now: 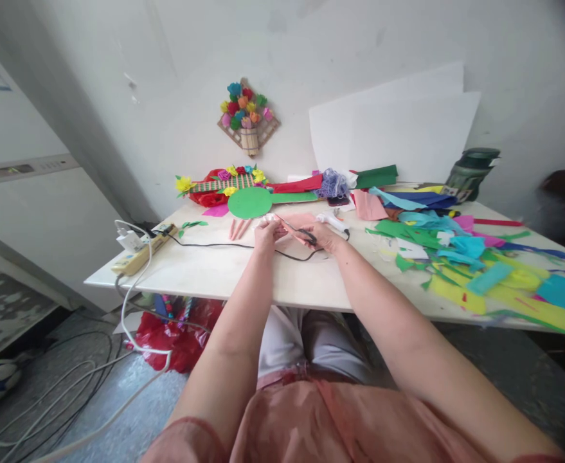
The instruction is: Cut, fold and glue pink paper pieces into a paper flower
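My right hand (324,237) is closed around the dark handles of a pair of scissors (307,236), whose blades point left. My left hand (267,233) pinches a piece of pink crepe paper (286,235) near the blade tips. More pink paper (304,220) shows just behind, partly hidden by the hands. Left of my left hand lie a few narrow pink paper strips (238,228). A white glue gun (334,222) rests just beyond my right hand, and its black cord (215,245) crosses the table under my wrists.
Farther back lie a green paper disc (250,202) and a flower-trimmed woven piece (224,184). Coloured paper scraps (456,244) cover the right side, with a dark bottle (472,173) behind. A power strip (144,251) sits at the left edge. Cables (132,302) hang to the floor.
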Available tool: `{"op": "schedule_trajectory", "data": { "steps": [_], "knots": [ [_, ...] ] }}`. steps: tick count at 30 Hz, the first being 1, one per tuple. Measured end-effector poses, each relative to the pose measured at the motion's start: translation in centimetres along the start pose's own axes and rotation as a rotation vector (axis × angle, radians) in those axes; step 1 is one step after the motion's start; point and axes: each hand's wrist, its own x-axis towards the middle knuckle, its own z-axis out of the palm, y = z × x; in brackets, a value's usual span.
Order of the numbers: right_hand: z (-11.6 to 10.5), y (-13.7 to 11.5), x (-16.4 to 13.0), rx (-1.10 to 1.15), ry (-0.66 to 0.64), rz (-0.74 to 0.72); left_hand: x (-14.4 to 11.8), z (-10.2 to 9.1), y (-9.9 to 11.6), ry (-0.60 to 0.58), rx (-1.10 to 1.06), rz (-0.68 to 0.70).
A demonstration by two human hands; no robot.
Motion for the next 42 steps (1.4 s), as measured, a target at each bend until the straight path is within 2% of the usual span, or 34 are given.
{"op": "schedule_trajectory", "data": {
  "steps": [17,42],
  "knots": [
    [0.28,-0.97,-0.54,0.009,-0.003,-0.005,0.17,0.02,-0.17,-0.008,-0.021,0.017],
    [0.24,-0.08,0.23,-0.01,0.02,-0.039,0.69,-0.31,-0.41,-0.012,-0.022,0.027]
  ]
}}
